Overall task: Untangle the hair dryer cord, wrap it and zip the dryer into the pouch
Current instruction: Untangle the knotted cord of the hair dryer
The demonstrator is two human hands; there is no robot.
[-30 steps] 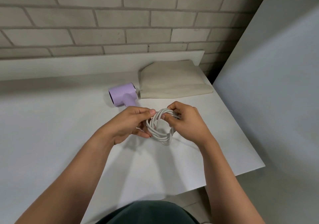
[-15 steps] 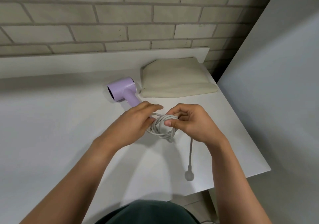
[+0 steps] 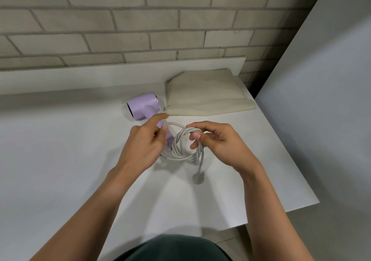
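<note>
The lilac hair dryer [image 3: 143,105] lies on the white table [image 3: 60,160], its handle running under my left hand. Its grey cord [image 3: 180,150] is bunched in a loose coil between my hands, just above the table. My right hand [image 3: 218,142] pinches the top right of the coil with thumb and fingers. My left hand [image 3: 144,146] pinches one strand at the coil's upper left, between thumb and index finger. The plug [image 3: 198,178] hangs down from the coil onto the table. The beige pouch [image 3: 206,96] lies flat behind the dryer.
A brick wall [image 3: 180,19] with a low white ledge [image 3: 120,74] runs along the back. The table's right edge [image 3: 291,160] is near my right hand, and a grey panel [image 3: 321,100] stands beyond it.
The tight coil has loosened and the plug end has dropped out of it onto the table. My left hand has shifted left, drawing one loop out, and the plug now lies closer to the coil.
</note>
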